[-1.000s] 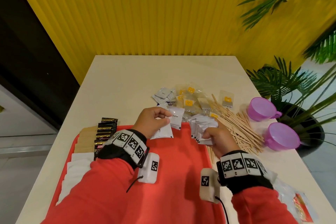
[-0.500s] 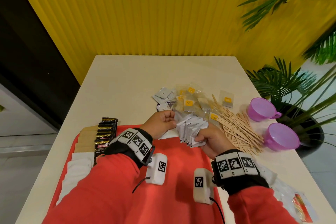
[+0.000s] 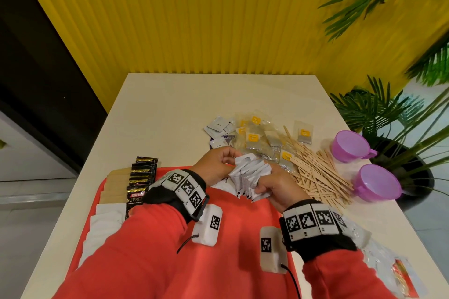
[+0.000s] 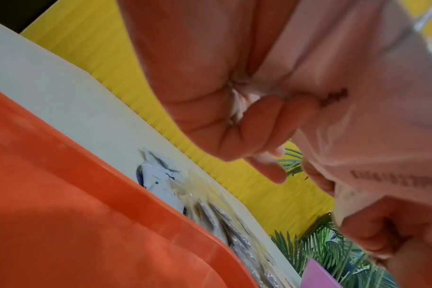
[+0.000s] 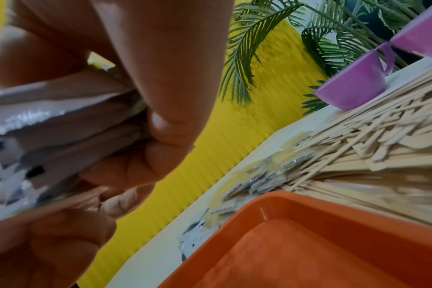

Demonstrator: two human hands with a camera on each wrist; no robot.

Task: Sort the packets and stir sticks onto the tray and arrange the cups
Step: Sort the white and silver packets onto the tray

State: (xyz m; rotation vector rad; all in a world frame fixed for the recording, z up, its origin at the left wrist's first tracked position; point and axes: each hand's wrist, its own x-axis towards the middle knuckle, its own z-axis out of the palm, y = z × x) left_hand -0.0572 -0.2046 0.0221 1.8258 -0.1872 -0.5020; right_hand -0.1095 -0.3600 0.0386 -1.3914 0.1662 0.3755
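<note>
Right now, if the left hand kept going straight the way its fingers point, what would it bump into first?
Almost at once, the fanned stack of white packets held in the right hand; the left hand is already at its edge, though depth is hard to judge.

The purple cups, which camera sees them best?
The head view: both purple cups show whole, beside the stir sticks. The right wrist view catches only their sides; the left wrist view, just a purple corner.
</note>
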